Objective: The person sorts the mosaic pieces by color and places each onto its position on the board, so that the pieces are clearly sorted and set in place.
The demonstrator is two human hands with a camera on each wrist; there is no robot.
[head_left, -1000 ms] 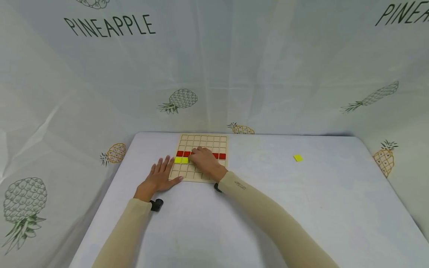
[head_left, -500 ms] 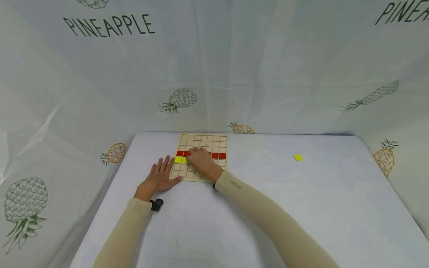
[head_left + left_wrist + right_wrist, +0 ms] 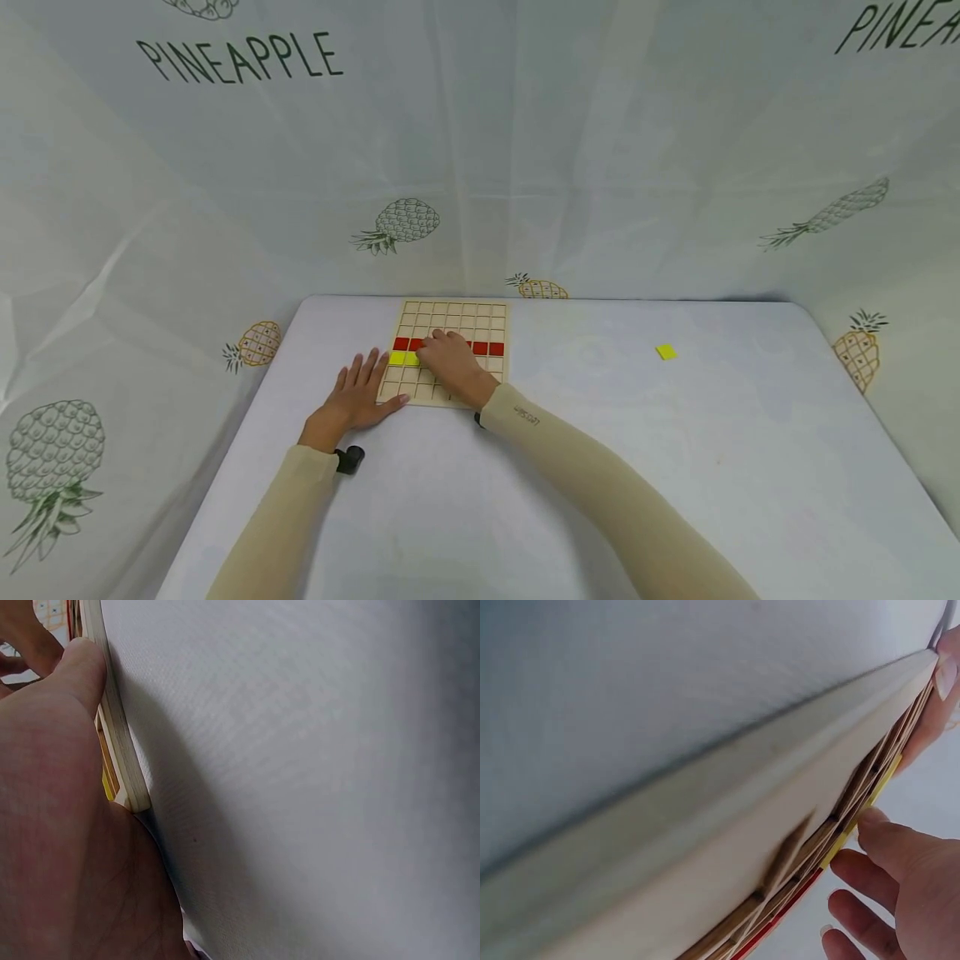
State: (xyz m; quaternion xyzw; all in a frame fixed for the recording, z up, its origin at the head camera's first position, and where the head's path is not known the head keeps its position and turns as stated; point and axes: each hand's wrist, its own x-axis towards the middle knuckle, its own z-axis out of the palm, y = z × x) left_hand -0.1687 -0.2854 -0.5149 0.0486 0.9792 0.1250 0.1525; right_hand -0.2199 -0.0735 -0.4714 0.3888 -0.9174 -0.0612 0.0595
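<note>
A square wooden grid board (image 3: pixel 453 309) lies near the table's far edge, its edge (image 3: pixel 124 750) close up in the left wrist view. Red tiles (image 3: pixel 489 349) form a row across it, partly covered by my right hand (image 3: pixel 459 368). Yellow tiles (image 3: pixel 397 358) sit in the row just below, at the left end. With thumb and fingertips, the right hand pinches a yellow tile (image 3: pixel 838 849) at the grid. My left hand (image 3: pixel 358 402) lies spread beside the board's left side, its thumb (image 3: pixel 84 664) over the near left corner.
One loose yellow tile (image 3: pixel 666 352) lies apart on the white table (image 3: pixel 720 467), right of the board. A pineapple-print cloth (image 3: pixel 480 167) hangs behind the table and along its sides.
My right hand has shifted slightly left along the yellow row, covering part of the second yellow tile, and then stays nearly still. The left hand keeps its place.
</note>
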